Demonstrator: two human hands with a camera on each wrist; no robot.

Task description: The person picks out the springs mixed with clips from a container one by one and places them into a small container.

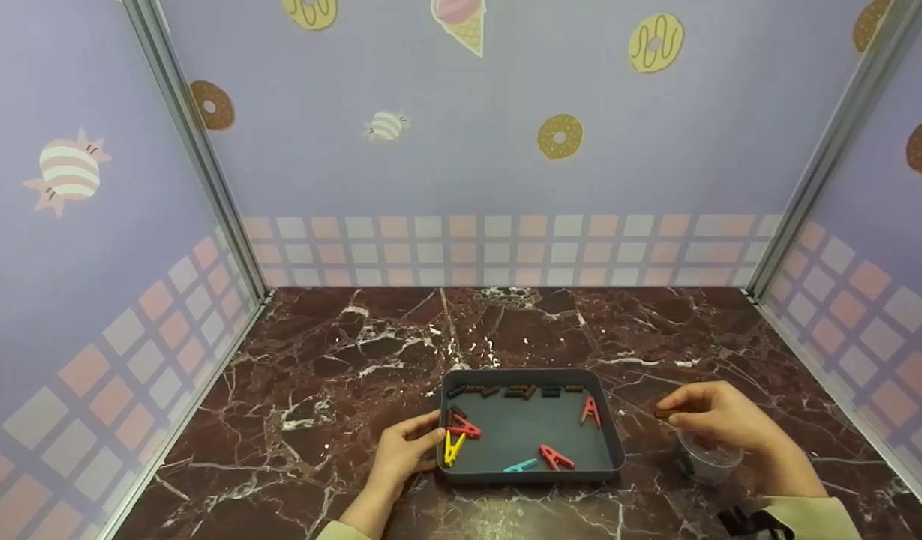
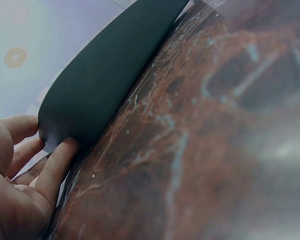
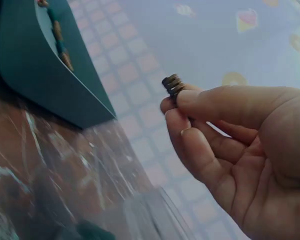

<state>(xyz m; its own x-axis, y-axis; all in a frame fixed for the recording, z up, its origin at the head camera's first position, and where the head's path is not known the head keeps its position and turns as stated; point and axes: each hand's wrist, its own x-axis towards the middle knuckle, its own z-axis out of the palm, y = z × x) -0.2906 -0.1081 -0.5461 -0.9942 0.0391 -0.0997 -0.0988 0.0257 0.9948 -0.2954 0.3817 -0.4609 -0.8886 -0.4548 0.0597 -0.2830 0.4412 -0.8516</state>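
Note:
My left hand (image 1: 406, 450) grips the left side of a dark grey tray (image 1: 536, 478), and its fingertips (image 2: 67, 145) lie against the outer wall in the left wrist view. To the right of the tray, my right hand (image 1: 719, 414) pinches a small brown ridged cylinder, coiled like a spring (image 3: 174, 86), between thumb and fingertips. Below that hand stands a clear plastic cup (image 1: 710, 466), partly covered by it. Inside the tray are red clips (image 1: 555, 457), a yellow clip (image 1: 453, 448) and a light blue clip (image 1: 521, 466). Several brown and dark cylinders (image 1: 529, 391) lie along its far wall.
Dark red marble tabletop (image 1: 318, 390) surrounds the tray. Patterned panels (image 1: 506, 180) close in the back and both sides. Something dark green (image 3: 95, 231) shows through the cup in the right wrist view. A black strap (image 1: 753, 523) lies by the right sleeve.

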